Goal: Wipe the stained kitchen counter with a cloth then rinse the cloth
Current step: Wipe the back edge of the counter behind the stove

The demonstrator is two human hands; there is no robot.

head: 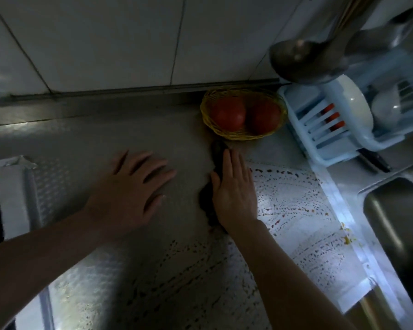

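Observation:
A dark cloth [206, 198] lies bunched on the counter [105, 144], mostly under my right hand [234, 186], which presses flat on it with fingers straight. Part of the cloth sticks out past the fingertips toward the basket. My left hand [134, 184] rests flat on the bare counter to the left, fingers spread, holding nothing. Right of the cloth the counter carries arcs of small reddish-brown specks [296, 210]. The steel sink [396, 210] sits at the right edge.
A yellow wicker basket [243, 136] with two tomatoes stands against the back wall. A light-blue dish rack [320, 139] with bowls is at the right, a ladle [296, 58] hangs above it, and a knife [374, 160] lies beside the sink.

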